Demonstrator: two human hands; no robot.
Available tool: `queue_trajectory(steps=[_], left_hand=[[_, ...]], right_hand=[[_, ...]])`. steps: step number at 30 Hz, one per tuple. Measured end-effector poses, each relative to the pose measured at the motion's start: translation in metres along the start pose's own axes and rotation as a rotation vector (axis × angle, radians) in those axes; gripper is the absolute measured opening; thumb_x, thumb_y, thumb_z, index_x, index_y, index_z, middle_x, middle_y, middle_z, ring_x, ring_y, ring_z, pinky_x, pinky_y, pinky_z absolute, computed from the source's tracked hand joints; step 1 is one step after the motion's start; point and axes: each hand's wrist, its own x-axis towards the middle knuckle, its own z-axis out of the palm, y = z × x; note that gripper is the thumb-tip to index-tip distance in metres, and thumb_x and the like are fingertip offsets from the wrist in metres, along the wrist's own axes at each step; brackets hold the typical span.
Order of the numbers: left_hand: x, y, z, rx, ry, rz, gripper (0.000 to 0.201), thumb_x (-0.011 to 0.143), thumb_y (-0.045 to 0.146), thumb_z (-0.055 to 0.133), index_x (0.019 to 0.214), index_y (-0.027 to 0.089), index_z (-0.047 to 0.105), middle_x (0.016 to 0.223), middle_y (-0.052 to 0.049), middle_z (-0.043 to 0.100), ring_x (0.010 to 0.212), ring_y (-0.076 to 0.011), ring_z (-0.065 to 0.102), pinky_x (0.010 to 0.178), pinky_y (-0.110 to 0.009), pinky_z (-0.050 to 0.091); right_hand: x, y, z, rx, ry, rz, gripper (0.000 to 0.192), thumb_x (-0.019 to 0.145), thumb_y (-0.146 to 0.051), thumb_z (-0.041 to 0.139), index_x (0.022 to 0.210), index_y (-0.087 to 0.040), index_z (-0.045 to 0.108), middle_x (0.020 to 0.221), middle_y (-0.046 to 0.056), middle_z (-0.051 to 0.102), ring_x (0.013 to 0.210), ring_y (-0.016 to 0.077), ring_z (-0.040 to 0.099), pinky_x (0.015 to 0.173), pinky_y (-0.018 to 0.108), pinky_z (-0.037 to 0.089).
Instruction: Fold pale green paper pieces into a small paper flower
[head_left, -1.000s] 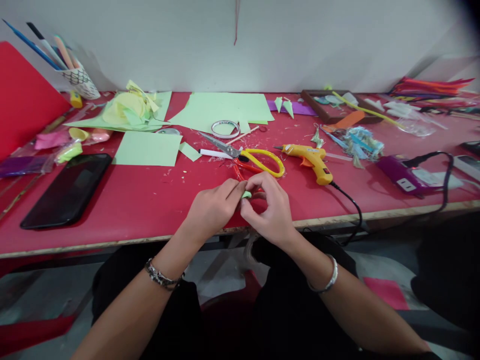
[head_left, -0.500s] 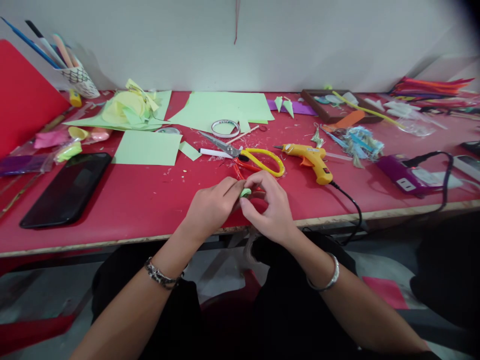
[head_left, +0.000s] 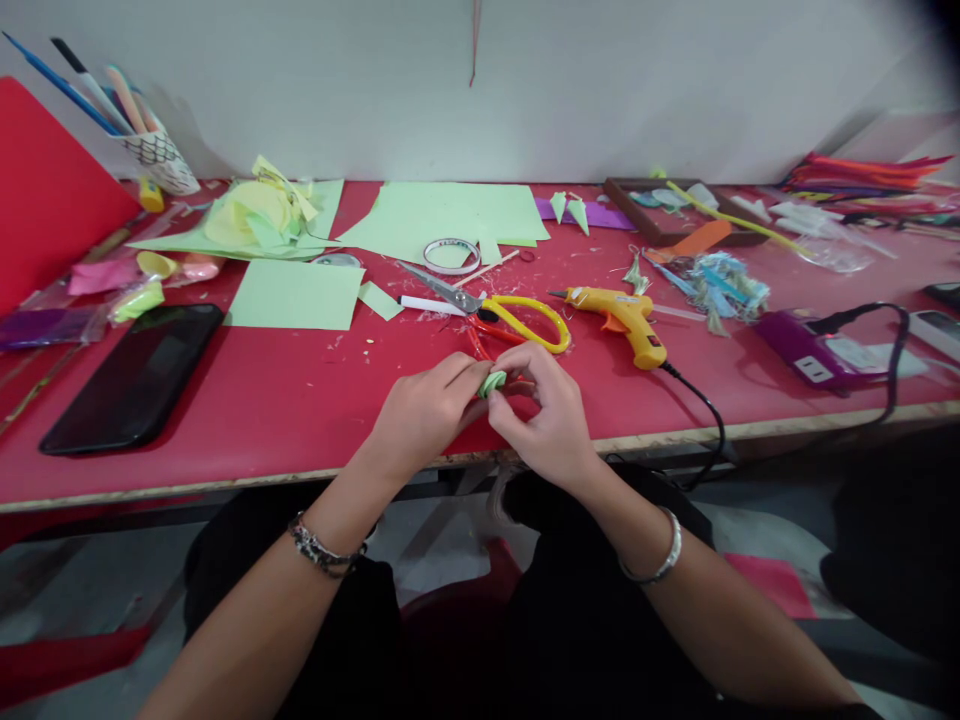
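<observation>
A small piece of rolled light green paper [head_left: 491, 384] is pinched between my two hands, just above the table's front edge. My left hand [head_left: 429, 405] grips it from the left, thumb and fingers closed. From the right, my right hand [head_left: 544, 410] holds it between thumb and curled fingertips. Part of the roll is hidden behind the fingers. Right behind my hands lie scissors [head_left: 529, 322] with one yellow and one red handle; the red loop is partly covered. A white marker [head_left: 431, 305] lies under the blades.
A yellow hot glue gun [head_left: 622, 318] lies to the right, its cord hanging over the edge. At left are a black phone [head_left: 135, 380] and a green paper sheet [head_left: 296, 296]. Behind stand a tape roll [head_left: 451, 257] and larger green sheets [head_left: 450, 212]. A purple power strip [head_left: 814, 350] sits far right.
My right hand has shifted slightly to the right, and more of the green paper roll shows between the fingers. The left hand has barely moved. Things on the table stay put.
</observation>
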Motion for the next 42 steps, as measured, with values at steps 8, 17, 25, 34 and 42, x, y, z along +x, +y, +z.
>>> queue_trajectory(steps=[8, 17, 25, 34, 42], left_hand=[[0.0001, 0.0020, -0.0027, 0.047, -0.016, 0.005, 0.025, 0.088, 0.025, 0.037, 0.092, 0.011, 0.057, 0.077, -0.006, 0.063, 0.062, -0.0125, 0.059, 0.044, -0.018, 0.037], [0.0028, -0.0021, -0.0024, -0.192, -0.053, -0.054, 0.025, 0.086, 0.032, 0.042, 0.086, 0.011, 0.056, 0.078, -0.006, 0.061, 0.071, -0.0131, 0.058, 0.058, -0.020, 0.044], [0.0036, -0.0024, -0.0015, -0.155, -0.116, -0.039, 0.027, 0.086, 0.032, 0.040, 0.081, 0.012, 0.057, 0.074, -0.004, 0.059, 0.065, -0.0127, 0.056, 0.051, -0.019, 0.040], [0.0031, 0.0011, -0.0039, 0.052, -0.111, 0.042, 0.028, 0.088, 0.029, 0.035, 0.083, 0.013, 0.056, 0.069, -0.003, 0.059, 0.056, -0.0119, 0.053, 0.043, -0.020, 0.031], [0.0053, -0.0027, -0.0027, -0.207, -0.059, -0.071, 0.029, 0.087, 0.034, 0.039, 0.073, 0.013, 0.054, 0.066, -0.002, 0.054, 0.059, -0.0106, 0.049, 0.050, -0.019, 0.036]], right_hand=[[-0.0013, -0.0036, -0.0008, -0.039, 0.013, 0.001, 0.019, 0.070, -0.012, 0.051, 0.087, -0.020, 0.049, 0.079, 0.001, 0.051, 0.072, 0.0120, 0.052, 0.063, 0.025, 0.048], [0.0018, -0.0018, -0.0055, 0.153, -0.017, 0.099, 0.012, 0.079, -0.016, 0.047, 0.086, -0.020, 0.056, 0.083, 0.002, 0.056, 0.074, 0.0121, 0.055, 0.063, 0.025, 0.048], [0.0010, -0.0017, -0.0044, 0.143, -0.031, 0.131, 0.017, 0.068, -0.005, 0.048, 0.079, -0.019, 0.050, 0.078, -0.001, 0.050, 0.071, 0.0103, 0.051, 0.063, 0.022, 0.046], [0.0045, -0.0019, -0.0068, 0.286, -0.109, 0.270, 0.007, 0.073, -0.012, 0.050, 0.075, -0.019, 0.046, 0.073, -0.003, 0.047, 0.065, 0.0082, 0.049, 0.057, 0.020, 0.044], [0.0072, -0.0001, -0.0081, 0.424, -0.114, 0.299, 0.006, 0.076, -0.018, 0.054, 0.082, -0.019, 0.054, 0.077, -0.001, 0.054, 0.072, 0.0097, 0.053, 0.066, 0.023, 0.047]])
